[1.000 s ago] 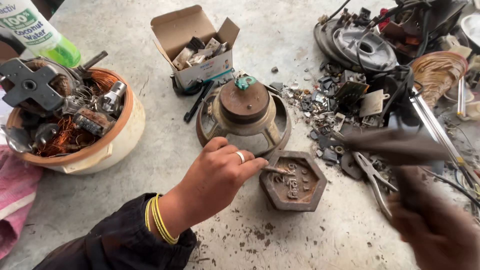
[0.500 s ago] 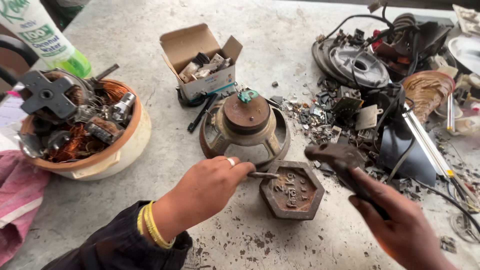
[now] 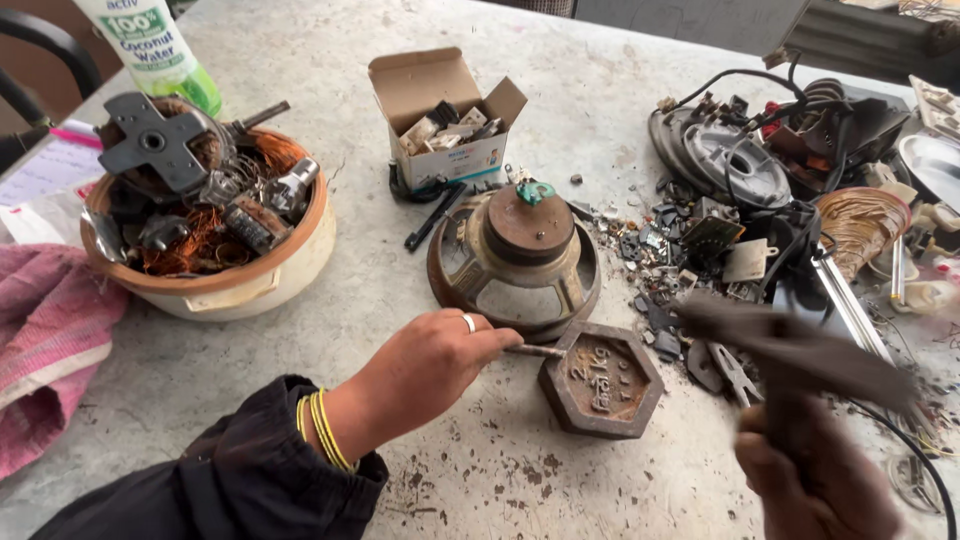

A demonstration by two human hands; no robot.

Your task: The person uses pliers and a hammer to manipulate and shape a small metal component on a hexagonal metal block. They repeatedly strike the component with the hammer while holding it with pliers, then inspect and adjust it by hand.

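Since half a second ago, the right hand has swung the hammer over to the right of the hexagonal iron weight; the hammer head is blurred with motion and now hangs over the scattered scrap bits and pliers. Earlier it stood closer above the weight. The left hand has hardly shifted.

From the head camera, the left hand reaches in from the lower left, wrist bent, fingers clenched around a thin metal rod whose tip lies against the weight's left edge. A ring and yellow bangles show on that hand. The right hand, low at the frame's right corner, is closed tight on the hammer's handle. The weight rests on the grey table, just in front of the rusty speaker frame.
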